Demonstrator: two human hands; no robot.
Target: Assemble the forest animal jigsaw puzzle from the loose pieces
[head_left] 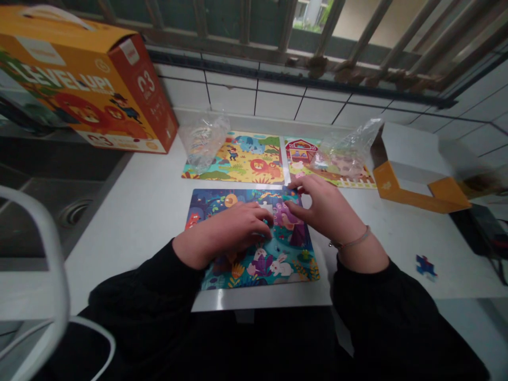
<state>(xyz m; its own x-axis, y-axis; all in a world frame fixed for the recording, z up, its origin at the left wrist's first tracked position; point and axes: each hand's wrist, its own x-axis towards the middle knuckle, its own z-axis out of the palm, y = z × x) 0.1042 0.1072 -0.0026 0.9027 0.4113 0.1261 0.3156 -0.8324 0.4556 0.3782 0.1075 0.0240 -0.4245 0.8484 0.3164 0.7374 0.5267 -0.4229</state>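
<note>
A colourful night-forest jigsaw puzzle [278, 259] lies on the white counter [151, 211] right in front of me. My left hand [226, 230] rests palm down on its middle, fingers curled and pressing on the pieces. My right hand [325, 209] lies over the puzzle's upper right part, fingertips pinched together at a purple piece [282, 212] beside a small white gap [268, 208]. Whether the piece is lifted or lies flat in the puzzle I cannot tell. Black sleeves cover both arms, and a thin band circles the right wrist.
Behind lie a yellow savanna puzzle [246, 159] and a farm puzzle [305, 153], each partly under a clear plastic bag [202, 137]. An orange puzzle box [79, 79] stands at far left, an open orange-and-white box [416, 174] at right. A loose blue piece [426, 265] lies at right. A sink [59, 211] is at left.
</note>
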